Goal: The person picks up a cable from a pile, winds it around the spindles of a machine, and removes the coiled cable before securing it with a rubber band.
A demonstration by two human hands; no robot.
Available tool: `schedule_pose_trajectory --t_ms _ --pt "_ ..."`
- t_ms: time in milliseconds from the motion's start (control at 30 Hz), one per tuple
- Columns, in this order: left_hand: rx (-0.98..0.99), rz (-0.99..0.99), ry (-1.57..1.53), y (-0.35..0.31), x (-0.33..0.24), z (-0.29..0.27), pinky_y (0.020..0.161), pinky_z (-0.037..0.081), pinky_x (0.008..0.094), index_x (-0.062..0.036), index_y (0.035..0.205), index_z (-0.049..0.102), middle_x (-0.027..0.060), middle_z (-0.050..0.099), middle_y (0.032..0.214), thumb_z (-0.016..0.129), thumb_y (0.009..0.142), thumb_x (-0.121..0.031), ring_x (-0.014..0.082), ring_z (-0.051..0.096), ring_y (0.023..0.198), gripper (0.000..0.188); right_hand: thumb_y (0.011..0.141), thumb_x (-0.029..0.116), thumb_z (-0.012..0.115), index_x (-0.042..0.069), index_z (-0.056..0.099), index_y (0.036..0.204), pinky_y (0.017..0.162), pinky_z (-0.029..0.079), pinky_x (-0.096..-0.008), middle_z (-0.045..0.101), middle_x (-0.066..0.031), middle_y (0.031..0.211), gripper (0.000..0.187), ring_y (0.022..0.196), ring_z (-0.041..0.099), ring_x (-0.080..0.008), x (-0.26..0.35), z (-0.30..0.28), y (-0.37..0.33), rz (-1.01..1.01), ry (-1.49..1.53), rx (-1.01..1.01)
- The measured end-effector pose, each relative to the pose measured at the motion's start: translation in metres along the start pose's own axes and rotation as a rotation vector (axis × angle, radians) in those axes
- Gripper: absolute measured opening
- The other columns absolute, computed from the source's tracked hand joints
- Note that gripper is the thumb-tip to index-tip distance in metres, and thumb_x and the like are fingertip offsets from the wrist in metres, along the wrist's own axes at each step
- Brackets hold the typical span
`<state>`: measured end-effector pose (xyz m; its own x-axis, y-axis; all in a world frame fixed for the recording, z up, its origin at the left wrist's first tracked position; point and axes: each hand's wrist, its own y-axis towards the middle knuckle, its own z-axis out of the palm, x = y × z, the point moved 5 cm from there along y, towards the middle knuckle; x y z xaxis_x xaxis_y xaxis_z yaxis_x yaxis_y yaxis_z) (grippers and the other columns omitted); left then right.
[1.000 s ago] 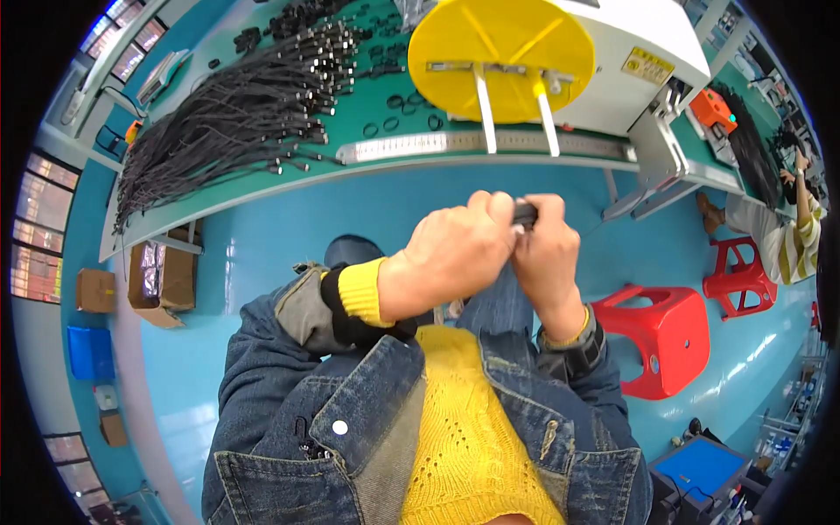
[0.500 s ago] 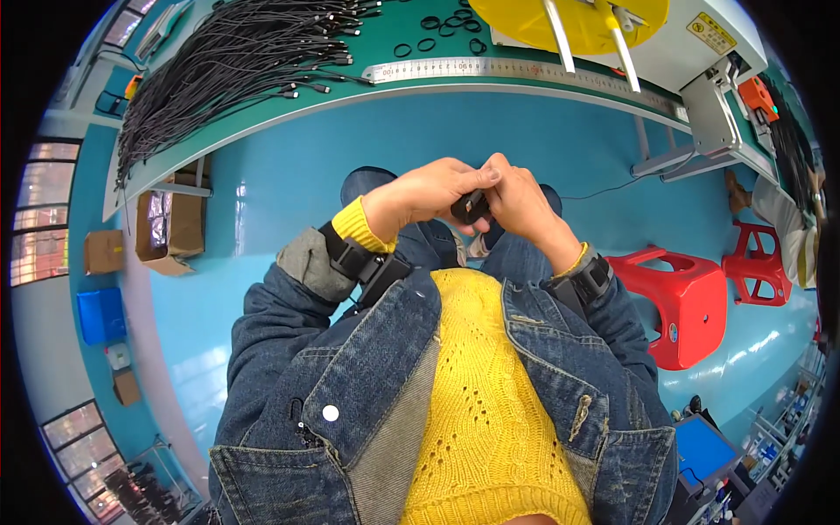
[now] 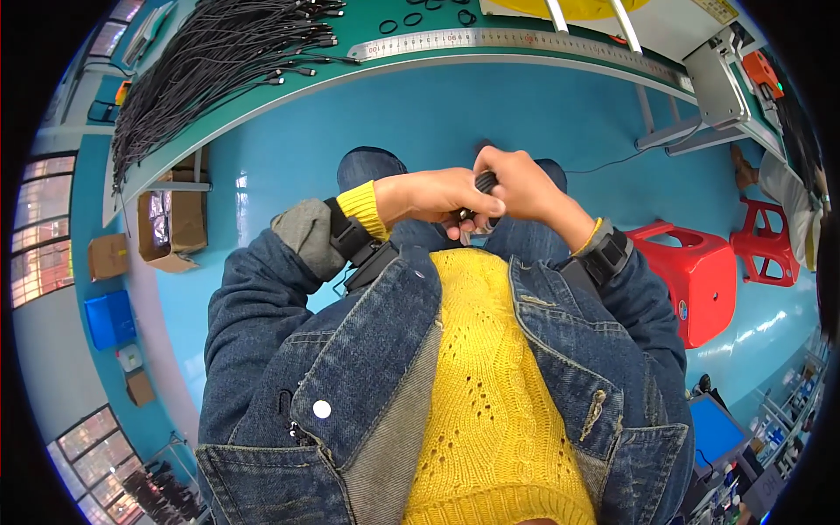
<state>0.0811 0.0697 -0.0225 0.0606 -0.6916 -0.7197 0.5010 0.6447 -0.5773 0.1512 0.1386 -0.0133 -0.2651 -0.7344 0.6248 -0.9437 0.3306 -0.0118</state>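
Above my lap, both hands are closed together around a small, coiled black cable (image 3: 486,182). My left hand (image 3: 437,194) grips it from the left, its thumb lying across the front of the bundle. From the right, my right hand (image 3: 522,185) wraps over it with bent fingers. The ribbed turns of the coil show between the hands, while most of the bundle is hidden by fingers. A dark end pokes out below the left thumb, too small to make out clearly.
Ahead stands a green-topped table (image 3: 372,24) with a heap of black cables (image 3: 219,70), black rings (image 3: 413,18), a steel ruler (image 3: 455,38) and a machine (image 3: 722,79). Red stools (image 3: 700,284) stand at right, near another person's leg (image 3: 779,166). Cardboard boxes (image 3: 179,223) sit at left.
The coiled cable has been turned between my hands, so its ribbed turns now show upward. My left thumb has moved down across it. The table sits slightly higher in view.
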Motion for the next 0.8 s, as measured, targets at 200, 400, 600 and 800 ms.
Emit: schedule_pose_trajectory --t_ms 200,400,600,800 --pt "-0.201 0.012 0.095 0.001 0.002 -0.018 0.038 0.039 0.0192 -0.0026 0.08 0.054 0.0 0.049 0.062 0.058 0.083 -0.022 0.0057 0.046 0.048 0.02 0.068 0.007 0.053 0.0 0.06 0.08 0.057 0.047 -0.0345 0.061 -0.0189 0.067 0.015 0.061 0.061 -0.0302 -0.022 0.015 0.007 0.165 0.673 -0.199" --pt "-0.101 -0.102 -0.187 -0.008 0.02 -0.017 0.037 0.034 0.0189 -0.004 0.075 0.054 -0.001 0.05 0.061 0.059 0.08 -0.018 0.0049 0.045 0.046 0.016 0.068 0.002 0.051 0.001 0.059 0.084 0.058 0.048 -0.0339 0.061 -0.0176 0.068 0.018 0.063 0.061 -0.0259 -0.01 0.018 0.011 0.085 0.336 -0.132" --pt "-0.211 -0.073 -0.018 -0.009 0.046 -0.024 0.036 0.032 0.0195 -0.006 0.068 0.049 -0.0005 0.05 0.061 0.056 0.079 -0.016 0.0052 0.043 0.046 0.016 0.067 0.006 0.051 0.002 0.057 0.083 0.063 0.047 -0.045 0.06 -0.0209 0.071 0.017 0.07 0.058 -0.0387 0.004 0.032 0.018 0.006 0.159 -0.058" --pt "-0.323 0.102 -0.202 -0.031 0.053 -0.051 0.039 0.032 0.02 -0.006 0.074 0.048 -0.0009 0.047 0.063 0.054 0.08 -0.013 0.0058 0.041 0.048 0.011 0.069 0.007 0.056 0.001 0.059 0.084 0.064 0.047 -0.0405 0.06 -0.0224 0.081 0.017 0.075 0.059 -0.0365 0.034 0.012 0.061 -0.052 0.128 0.134"
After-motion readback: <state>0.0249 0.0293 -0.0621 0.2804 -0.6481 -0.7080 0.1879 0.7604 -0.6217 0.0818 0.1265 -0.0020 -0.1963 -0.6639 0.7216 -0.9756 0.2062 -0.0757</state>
